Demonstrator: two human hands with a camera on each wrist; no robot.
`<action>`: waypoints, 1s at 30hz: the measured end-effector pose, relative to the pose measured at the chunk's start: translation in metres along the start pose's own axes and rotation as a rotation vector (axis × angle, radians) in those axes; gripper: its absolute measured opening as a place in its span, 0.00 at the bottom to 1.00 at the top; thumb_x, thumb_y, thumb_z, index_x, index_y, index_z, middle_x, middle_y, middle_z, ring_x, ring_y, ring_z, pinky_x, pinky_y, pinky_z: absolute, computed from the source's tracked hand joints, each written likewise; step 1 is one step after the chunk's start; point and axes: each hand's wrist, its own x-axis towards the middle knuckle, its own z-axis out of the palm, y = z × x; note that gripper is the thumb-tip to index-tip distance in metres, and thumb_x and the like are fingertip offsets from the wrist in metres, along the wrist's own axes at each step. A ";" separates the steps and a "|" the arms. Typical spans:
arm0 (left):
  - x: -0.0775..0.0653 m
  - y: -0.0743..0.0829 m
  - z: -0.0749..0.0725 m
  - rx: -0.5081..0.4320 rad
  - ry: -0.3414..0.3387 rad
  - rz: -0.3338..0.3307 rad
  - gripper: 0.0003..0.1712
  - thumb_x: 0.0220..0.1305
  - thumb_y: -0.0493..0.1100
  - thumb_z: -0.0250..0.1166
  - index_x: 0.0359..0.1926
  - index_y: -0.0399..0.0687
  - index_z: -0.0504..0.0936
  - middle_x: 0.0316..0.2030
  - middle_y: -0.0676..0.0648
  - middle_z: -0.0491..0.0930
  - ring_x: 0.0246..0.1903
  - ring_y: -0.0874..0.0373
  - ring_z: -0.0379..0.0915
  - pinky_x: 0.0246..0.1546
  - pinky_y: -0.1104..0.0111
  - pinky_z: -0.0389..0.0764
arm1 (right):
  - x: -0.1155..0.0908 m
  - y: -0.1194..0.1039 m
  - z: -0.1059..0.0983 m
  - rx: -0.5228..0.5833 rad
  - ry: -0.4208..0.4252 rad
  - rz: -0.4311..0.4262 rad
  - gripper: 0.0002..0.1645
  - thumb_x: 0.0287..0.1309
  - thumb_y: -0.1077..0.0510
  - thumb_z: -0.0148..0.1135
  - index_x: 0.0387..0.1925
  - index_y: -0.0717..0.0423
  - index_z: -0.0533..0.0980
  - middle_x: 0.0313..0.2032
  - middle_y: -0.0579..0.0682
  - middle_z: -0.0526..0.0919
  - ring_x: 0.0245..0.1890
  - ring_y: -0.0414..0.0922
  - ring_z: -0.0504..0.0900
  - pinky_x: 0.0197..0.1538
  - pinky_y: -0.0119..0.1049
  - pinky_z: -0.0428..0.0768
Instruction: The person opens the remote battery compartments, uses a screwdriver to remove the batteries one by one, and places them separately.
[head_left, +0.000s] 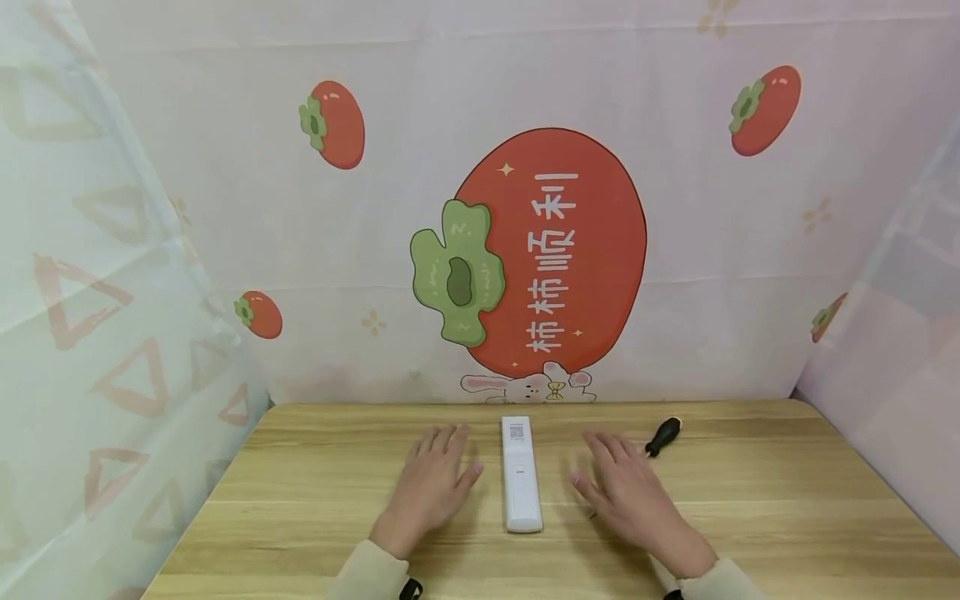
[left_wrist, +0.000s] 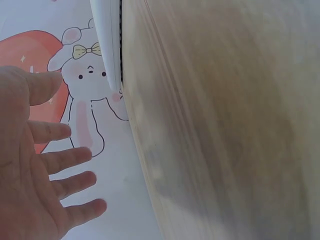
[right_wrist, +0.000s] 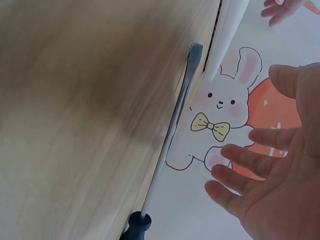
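On a wood-grain table (head_left: 300, 500), a person's left hand (head_left: 429, 483) and right hand (head_left: 628, 493), fingers spread wide and holding nothing, flank a slim white device (head_left: 521, 479) lying flat between them. It looks light, stiff and slightly slippery, best gripped by its long sides; the screwdriver (right_wrist: 168, 138), partly hidden by the right hand, seems surest by its black handle (head_left: 665, 434).

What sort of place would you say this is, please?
Probably a screened-off tabletop workspace: a wood-grain table faces a fruit-printed backdrop, and a screwdriver and a long white object lie on the table.
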 end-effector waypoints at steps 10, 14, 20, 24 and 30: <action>0.001 0.007 0.004 -0.079 -0.123 0.001 0.34 0.74 0.53 0.60 0.71 0.37 0.69 0.64 0.35 0.73 0.64 0.34 0.67 0.63 0.43 0.70 | 0.002 -0.008 0.002 0.025 -0.041 0.029 0.36 0.65 0.48 0.68 0.67 0.63 0.71 0.57 0.63 0.78 0.61 0.62 0.74 0.62 0.61 0.72; 0.000 0.009 0.006 -0.096 -0.153 0.014 0.34 0.74 0.54 0.60 0.71 0.37 0.70 0.64 0.34 0.73 0.64 0.34 0.68 0.62 0.43 0.71 | 0.003 -0.012 0.005 0.025 -0.068 0.025 0.36 0.65 0.47 0.68 0.67 0.62 0.71 0.57 0.61 0.79 0.60 0.61 0.74 0.62 0.60 0.72; 0.000 0.014 0.008 -0.110 -0.165 0.047 0.35 0.73 0.55 0.61 0.71 0.39 0.70 0.64 0.35 0.73 0.63 0.36 0.68 0.62 0.44 0.72 | 0.004 -0.017 0.008 0.039 -0.095 0.018 0.35 0.65 0.47 0.68 0.67 0.62 0.72 0.57 0.61 0.79 0.60 0.60 0.74 0.63 0.59 0.72; -0.001 0.017 0.009 -0.108 -0.177 0.051 0.34 0.73 0.55 0.61 0.72 0.41 0.70 0.64 0.36 0.73 0.64 0.38 0.68 0.62 0.45 0.72 | 0.005 -0.019 0.009 0.050 -0.110 0.028 0.36 0.66 0.46 0.67 0.68 0.60 0.71 0.58 0.60 0.79 0.61 0.60 0.74 0.64 0.59 0.71; -0.001 0.021 0.009 -0.107 -0.211 0.064 0.35 0.70 0.57 0.62 0.71 0.44 0.71 0.64 0.37 0.74 0.64 0.39 0.68 0.63 0.45 0.71 | 0.007 -0.023 0.010 0.060 -0.128 0.029 0.35 0.66 0.46 0.67 0.67 0.59 0.72 0.58 0.59 0.79 0.62 0.60 0.73 0.64 0.59 0.71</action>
